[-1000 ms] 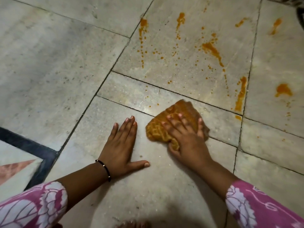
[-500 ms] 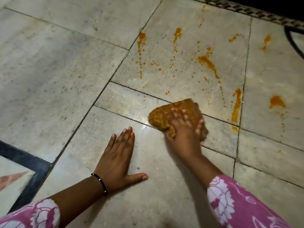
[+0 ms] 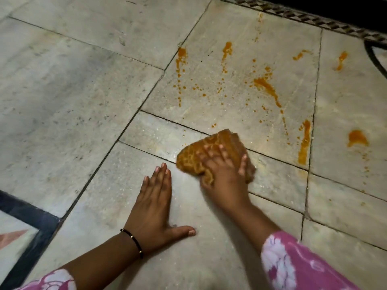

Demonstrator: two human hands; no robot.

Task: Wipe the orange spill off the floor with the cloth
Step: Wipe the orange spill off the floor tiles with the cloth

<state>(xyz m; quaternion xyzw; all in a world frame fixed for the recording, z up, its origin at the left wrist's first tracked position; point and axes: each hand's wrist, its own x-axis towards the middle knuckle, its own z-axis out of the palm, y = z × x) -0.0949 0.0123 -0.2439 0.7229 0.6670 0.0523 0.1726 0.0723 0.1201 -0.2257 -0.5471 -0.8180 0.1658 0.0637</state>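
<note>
We see a thin black beaded bracelet point(image 3: 134, 241), pink white-flowered sleeves point(image 3: 297, 266), a dark-bordered floor inlay with a reddish triangle point(image 3: 14, 235), and a patterned dark border strip point(image 3: 303, 15).

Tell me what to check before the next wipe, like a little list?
1. Cloth under the wiping hand: ok. The right hand presses the cloth on the floor.
2. Grip on the cloth: cannot tell, the hand is blurred.
3. Steady support: ok. The left hand lies flat on the floor, fingers straight.
4. Left hand out of the way: ok, it sits apart from the cloth.
5. Spill gone: not ok. Orange streaks and a blob remain beyond the cloth.
6. Cloth clean enough: not ok, probably; it looks orange all over.
</note>
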